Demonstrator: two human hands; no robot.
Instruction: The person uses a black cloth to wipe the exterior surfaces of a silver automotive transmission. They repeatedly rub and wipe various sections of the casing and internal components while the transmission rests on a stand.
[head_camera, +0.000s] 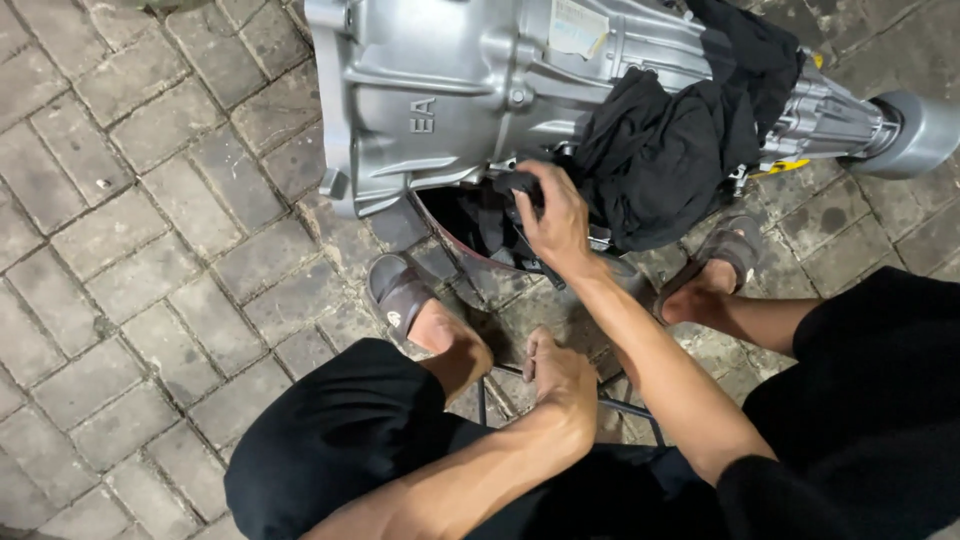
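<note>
Gearbox (450, 90), silver, lying on paving (140, 230), black cloth (680, 130) draped over it.

Head view: right hand (555, 220) reaches forward, arm extended, fingers curled shut on a dark part (515, 185) at the casing's underside. Left hand (560, 375) hangs between the knees, loosely closed on a thin rod (530, 368).

Step, judged: fitting or freeing that part; next calls for a firm, steady grip.
</note>
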